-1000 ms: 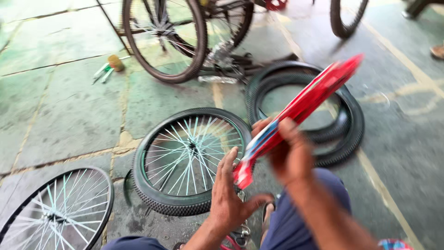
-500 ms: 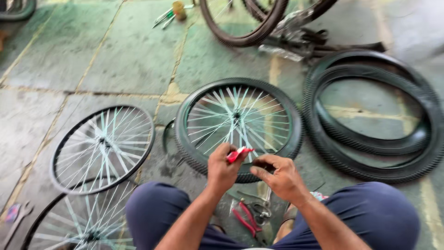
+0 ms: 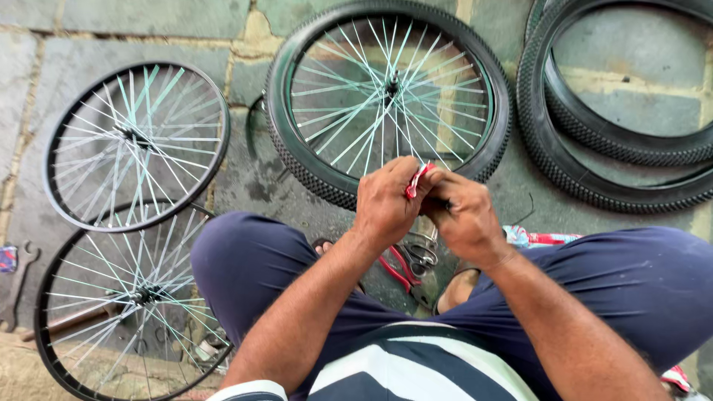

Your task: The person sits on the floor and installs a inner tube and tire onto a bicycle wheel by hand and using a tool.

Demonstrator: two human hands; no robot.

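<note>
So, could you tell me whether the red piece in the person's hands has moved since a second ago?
Yes. The red piece was stretched out long above the loose tyres; now it is bunched small between both hands, at the near edge of the tyred wheel.

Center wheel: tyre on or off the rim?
On. The centre wheel lies flat with a knobby black tyre around its rim; both hands hold a small red piece above it.
</note>
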